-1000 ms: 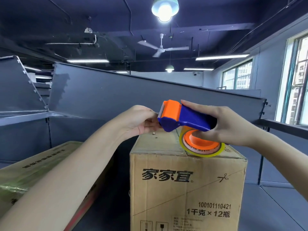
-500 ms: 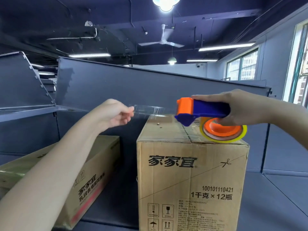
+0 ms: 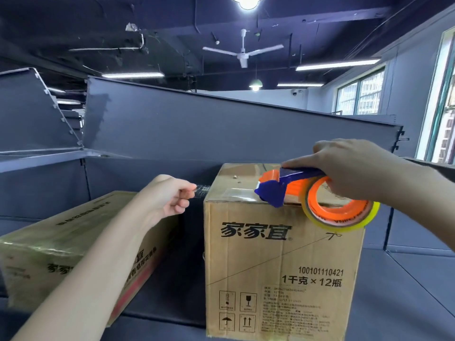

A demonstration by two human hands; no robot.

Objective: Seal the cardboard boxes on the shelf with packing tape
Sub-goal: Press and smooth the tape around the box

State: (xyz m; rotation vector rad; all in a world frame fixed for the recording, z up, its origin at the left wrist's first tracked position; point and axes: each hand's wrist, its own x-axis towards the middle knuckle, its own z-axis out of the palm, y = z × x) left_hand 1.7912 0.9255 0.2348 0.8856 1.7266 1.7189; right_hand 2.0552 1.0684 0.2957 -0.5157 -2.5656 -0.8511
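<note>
A tall box (image 3: 283, 254) stands in the middle of the grey shelf (image 3: 406, 291). A low box (image 3: 61, 242) lies toward the left end of the shelf, with a dark gap between the two. The shelf's back wall (image 3: 221, 134) rises behind them. Up above hang a white fan (image 3: 243, 53) and a bright lamp (image 3: 247, 1), and there is a window (image 3: 359, 97) on the right.

The left hand (image 3: 167, 200) pinches the end of the clear tape (image 3: 236, 194) just past the left top edge of the tall box. The left arm covers part of the low box.

The right hand (image 3: 344, 166) has its fingers curled round the handle of the blue and orange tape gun (image 3: 275, 190) and hides most of that handle. The gun's nose touches the top of the tall box near its front edge. The tape roll (image 3: 344, 217) hangs over that edge and covers a bit of the box's front near the right top corner.

Half a second ago the tape was pulled tight in the air above the box, and the gun was held level over it. Now the left hand is lower, the gun tips down, and the tape lies on the box top.
</note>
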